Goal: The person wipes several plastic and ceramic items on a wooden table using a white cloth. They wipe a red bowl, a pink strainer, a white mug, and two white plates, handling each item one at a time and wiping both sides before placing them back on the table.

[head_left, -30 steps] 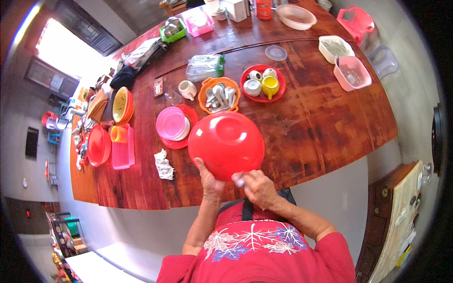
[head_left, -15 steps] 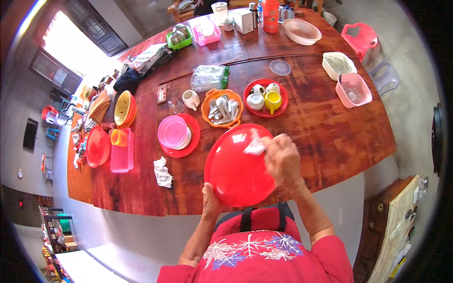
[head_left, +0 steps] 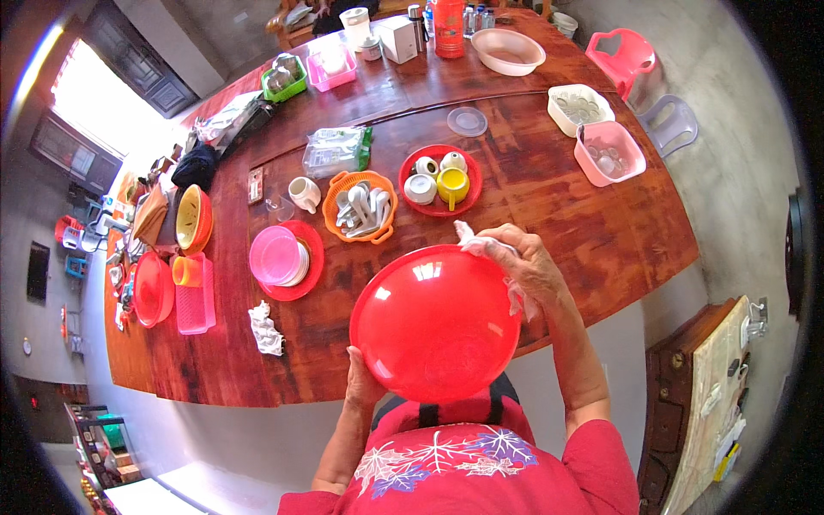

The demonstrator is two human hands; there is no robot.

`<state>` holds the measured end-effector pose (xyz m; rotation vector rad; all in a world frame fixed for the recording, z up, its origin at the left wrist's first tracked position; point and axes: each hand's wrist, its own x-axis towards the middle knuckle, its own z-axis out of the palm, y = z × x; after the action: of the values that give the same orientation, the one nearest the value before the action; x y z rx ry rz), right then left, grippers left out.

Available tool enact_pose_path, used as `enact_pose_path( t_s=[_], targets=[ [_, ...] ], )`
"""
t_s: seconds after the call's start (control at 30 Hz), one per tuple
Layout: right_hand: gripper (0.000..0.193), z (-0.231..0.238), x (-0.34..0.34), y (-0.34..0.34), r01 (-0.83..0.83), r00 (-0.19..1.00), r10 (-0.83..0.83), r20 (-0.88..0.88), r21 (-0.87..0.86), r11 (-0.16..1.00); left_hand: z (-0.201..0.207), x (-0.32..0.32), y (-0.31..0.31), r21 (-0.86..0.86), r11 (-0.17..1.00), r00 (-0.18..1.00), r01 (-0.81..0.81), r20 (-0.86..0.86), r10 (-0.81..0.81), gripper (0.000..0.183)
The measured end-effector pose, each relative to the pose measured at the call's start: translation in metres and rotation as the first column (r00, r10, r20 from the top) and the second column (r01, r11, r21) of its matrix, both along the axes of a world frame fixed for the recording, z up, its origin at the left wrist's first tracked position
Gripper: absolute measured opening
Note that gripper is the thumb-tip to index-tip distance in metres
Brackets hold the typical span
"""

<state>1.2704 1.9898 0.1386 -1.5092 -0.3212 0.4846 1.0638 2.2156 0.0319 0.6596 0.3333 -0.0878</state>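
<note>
A large round red plastic tray is tilted in front of my body at the table's near edge. My left hand grips its lower left rim, with the thumb on the near face and the other fingers hidden. A crumpled white cloth is bunched in my right hand, pressed against the tray's upper right rim. Just beyond the tray stand an orange basket of spoons and a red plate with several cups, one yellow. To the left, a pink bowl tops pale dishes on another red plate.
Another crumpled white cloth lies on the wooden table. Near the basket are a white mug and a plastic packet. Pink and white tubs of glassware stand right; a red basin stands left.
My right hand and its cloth have moved from the tray's face to its upper right rim. The tray has tilted and come nearer my body. The whole view has shifted.
</note>
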Motion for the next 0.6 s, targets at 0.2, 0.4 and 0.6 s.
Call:
enact_pose_path(
  t_s=[0.2,0.4,0.6],
  targets=[
    [0.025,0.0,0.019,-0.007,-0.203,0.966,0.2,-0.166,-0.006,0.979,0.002,0.009,-0.016,0.144,0.989,0.998,0.041,-0.058,-0.033,0.092],
    [0.019,-0.013,0.027,-0.011,0.069,0.97,-0.059,-0.238,0.034,0.997,0.0,0.023,-0.033,-0.08,0.997,0.999,-0.014,-0.05,0.01,0.076],
    [0.017,-0.039,0.018,-0.008,0.228,0.746,0.202,0.635,-0.528,0.818,-0.009,0.034,-0.058,0.377,0.915,0.97,-0.145,-0.129,0.207,0.041]
  ],
)
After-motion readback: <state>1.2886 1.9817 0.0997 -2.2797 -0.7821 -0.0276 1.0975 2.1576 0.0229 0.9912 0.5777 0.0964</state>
